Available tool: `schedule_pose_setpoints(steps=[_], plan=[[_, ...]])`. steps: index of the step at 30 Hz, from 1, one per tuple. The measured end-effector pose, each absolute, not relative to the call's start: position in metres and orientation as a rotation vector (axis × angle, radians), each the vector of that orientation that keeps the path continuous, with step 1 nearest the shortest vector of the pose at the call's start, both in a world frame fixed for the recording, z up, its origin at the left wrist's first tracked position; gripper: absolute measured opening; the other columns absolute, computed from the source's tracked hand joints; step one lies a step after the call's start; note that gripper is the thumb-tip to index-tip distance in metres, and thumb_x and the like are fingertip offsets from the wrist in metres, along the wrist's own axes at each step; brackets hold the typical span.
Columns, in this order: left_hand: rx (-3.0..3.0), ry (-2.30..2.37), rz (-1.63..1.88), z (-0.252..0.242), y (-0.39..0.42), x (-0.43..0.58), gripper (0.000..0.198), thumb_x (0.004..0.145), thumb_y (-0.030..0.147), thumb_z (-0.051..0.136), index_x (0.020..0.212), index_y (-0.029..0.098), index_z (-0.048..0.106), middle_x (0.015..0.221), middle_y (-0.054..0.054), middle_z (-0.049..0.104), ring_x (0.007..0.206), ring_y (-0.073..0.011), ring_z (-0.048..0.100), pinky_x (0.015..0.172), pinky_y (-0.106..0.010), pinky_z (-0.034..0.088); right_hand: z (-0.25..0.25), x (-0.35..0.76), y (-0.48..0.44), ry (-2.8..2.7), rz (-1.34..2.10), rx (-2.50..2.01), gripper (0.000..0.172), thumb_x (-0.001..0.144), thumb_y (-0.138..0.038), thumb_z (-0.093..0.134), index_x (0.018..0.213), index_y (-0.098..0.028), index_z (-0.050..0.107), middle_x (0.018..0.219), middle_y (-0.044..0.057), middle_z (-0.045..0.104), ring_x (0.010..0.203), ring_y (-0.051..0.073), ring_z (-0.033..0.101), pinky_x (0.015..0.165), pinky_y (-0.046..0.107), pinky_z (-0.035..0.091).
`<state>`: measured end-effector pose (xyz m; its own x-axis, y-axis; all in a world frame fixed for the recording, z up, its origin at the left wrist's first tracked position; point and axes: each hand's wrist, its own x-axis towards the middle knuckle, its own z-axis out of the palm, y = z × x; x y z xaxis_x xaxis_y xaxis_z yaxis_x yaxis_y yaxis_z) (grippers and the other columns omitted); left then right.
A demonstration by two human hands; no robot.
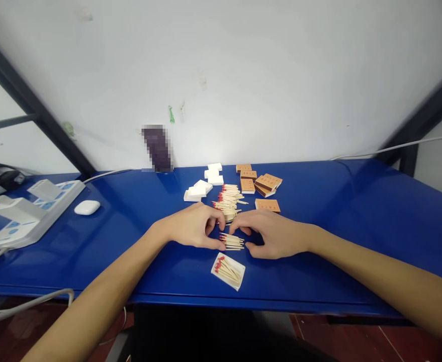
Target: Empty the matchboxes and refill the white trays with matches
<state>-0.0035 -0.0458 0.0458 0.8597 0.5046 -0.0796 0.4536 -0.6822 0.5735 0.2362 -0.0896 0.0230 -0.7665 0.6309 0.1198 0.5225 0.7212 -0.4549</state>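
A small group of red-headed matches point(233, 242) lies on the blue tabletop between my hands. My left hand point(196, 224) curves at its left, thumb and fingers apart, with the thumb tip by the match heads. On the other side, my right hand point(271, 233) has its thumb by the stick ends and its index finger above the group. Behind the fingers spreads a larger match pile point(228, 196), partly hidden. Closer to the table edge sits a white matchbox tray point(240, 268) with several matches in it.
White matchbox trays point(198, 191) stand behind my left hand. Brown matchbox sleeves point(248, 184) lie at the back right, one sleeve point(268, 204) just behind my right hand. At left are a white case point(87, 207) and a power strip point(28, 236) with plugs. A wall point(281, 100) rises behind.
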Motion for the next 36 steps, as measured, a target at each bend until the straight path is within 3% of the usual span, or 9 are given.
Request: schedule_pose_setpoints(steps=[11, 19, 30, 36], plan=[[2.539, 0.679, 0.142, 0.0462, -0.0509, 0.0009, 0.031, 0.072, 0.043, 0.078, 0.081, 0.017, 0.064, 0.058, 0.007, 0.055, 0.049, -0.0069, 0.048, 0.05, -0.021, 0.031, 0.0237, 0.234, -0.0919, -2.688, 0.518, -0.878, 0.023, 0.07, -0.015, 0.056, 0.092, -0.02, 0.056, 0.076, -0.002, 0.05, 0.064, 0.013, 0.044, 0.059, 0.026, 0.029], [2.531, 0.675, 0.164, 0.0443, -0.0518, 0.0007, 0.021, 0.075, 0.034, 0.074, 0.082, 0.017, 0.064, 0.058, 0.006, 0.055, 0.049, -0.0074, 0.048, 0.05, -0.021, 0.032, 0.0214, 0.2341, -0.0916, -2.652, 0.495, -0.923, 0.018, 0.075, -0.015, 0.055, 0.093, -0.02, 0.054, 0.074, -0.002, 0.05, 0.061, 0.013, 0.042, 0.057, 0.025, 0.028], [2.573, 0.688, 0.161, 0.0461, -0.0542, 0.0027, 0.024, 0.075, 0.035, 0.074, 0.089, 0.018, 0.063, 0.058, 0.007, 0.054, 0.049, -0.007, 0.047, 0.05, -0.021, 0.03, 0.0207, 0.2353, -0.0893, -2.636, 0.548, -0.898, 0.012, 0.079, -0.016, 0.055, 0.09, -0.02, 0.052, 0.074, -0.003, 0.05, 0.061, 0.012, 0.042, 0.058, 0.026, 0.031], [2.577, 0.676, 0.193, 0.0451, -0.0543, 0.0042, 0.025, 0.086, 0.041, 0.063, 0.086, 0.017, 0.064, 0.057, 0.006, 0.051, 0.048, -0.0073, 0.045, 0.051, -0.022, 0.031, 0.021, 0.234, -0.091, -2.634, 0.511, -0.872, 0.011, 0.078, -0.013, 0.053, 0.087, -0.02, 0.052, 0.074, -0.002, 0.05, 0.061, 0.012, 0.041, 0.057, 0.026, 0.03]])
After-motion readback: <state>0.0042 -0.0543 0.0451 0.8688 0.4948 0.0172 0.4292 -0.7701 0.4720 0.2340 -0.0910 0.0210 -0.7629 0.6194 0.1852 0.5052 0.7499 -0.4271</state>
